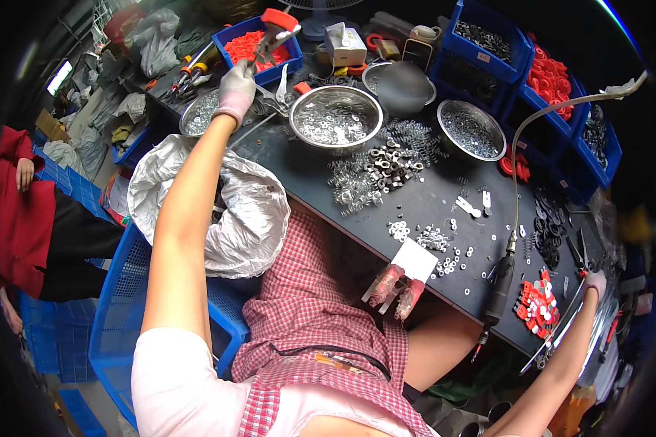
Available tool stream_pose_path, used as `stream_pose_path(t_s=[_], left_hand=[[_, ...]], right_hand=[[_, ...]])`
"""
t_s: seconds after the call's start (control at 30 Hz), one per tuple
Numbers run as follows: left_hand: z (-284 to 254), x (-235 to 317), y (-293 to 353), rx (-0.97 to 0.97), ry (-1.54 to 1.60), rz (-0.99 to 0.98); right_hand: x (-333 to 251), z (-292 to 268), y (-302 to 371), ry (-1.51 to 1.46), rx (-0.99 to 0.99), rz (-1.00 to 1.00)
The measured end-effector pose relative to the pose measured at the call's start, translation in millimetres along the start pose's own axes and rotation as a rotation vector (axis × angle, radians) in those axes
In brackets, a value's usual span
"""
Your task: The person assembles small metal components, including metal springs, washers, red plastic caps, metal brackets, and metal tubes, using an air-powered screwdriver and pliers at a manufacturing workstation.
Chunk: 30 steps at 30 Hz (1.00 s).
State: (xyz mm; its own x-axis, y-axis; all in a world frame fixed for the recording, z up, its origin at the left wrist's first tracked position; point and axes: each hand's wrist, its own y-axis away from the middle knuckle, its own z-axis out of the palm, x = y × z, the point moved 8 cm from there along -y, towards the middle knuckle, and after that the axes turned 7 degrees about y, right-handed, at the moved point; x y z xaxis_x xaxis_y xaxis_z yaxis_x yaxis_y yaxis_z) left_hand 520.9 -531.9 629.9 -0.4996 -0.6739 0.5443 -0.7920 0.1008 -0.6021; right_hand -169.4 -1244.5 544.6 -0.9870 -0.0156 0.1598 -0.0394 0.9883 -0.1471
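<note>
My left hand [238, 91], in a pale glove, reaches to the far left of the table. Its fingers are closed round the lower end of a metal tool with a red upper part [279, 22], raised over a blue bin of red plastic parts [245, 46]. Just right of that hand lie silver pruning shears [280, 91]. My right hand [595, 282], also gloved, is at the table's right edge, beside dark-bladed pliers [580, 252] and long thin metal rods [596, 331]. Its fingers are too small and hidden to read.
Steel bowls [335, 118] of small metal parts stand along the back. Springs and nuts [392, 166] are heaped mid-table, with red-and-white pieces [538, 304] at right. A black power screwdriver [498, 291] hangs from a cable. A white sack [248, 218] sits at my left; a person in red [25, 204] is beyond.
</note>
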Motion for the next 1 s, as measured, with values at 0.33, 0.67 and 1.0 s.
stream_pose_path(t_s=[0.33,0.67,1.0], left_hand=[[-157.4,225.4,88.7,-0.965,1.577,0.19],[-17.6,297.2,302.3,-1.277,2.127,0.068],[36.4,237.2,360.6,-1.043,1.397,0.025]], right_hand=[[-226.7,-303.9,298.8,-1.584,-0.319,-1.36],[-233.4,-265.0,448.1,-1.864,-0.776,-1.55],[-215.1,-171.9,469.7,-2.084,-0.318,-1.066]])
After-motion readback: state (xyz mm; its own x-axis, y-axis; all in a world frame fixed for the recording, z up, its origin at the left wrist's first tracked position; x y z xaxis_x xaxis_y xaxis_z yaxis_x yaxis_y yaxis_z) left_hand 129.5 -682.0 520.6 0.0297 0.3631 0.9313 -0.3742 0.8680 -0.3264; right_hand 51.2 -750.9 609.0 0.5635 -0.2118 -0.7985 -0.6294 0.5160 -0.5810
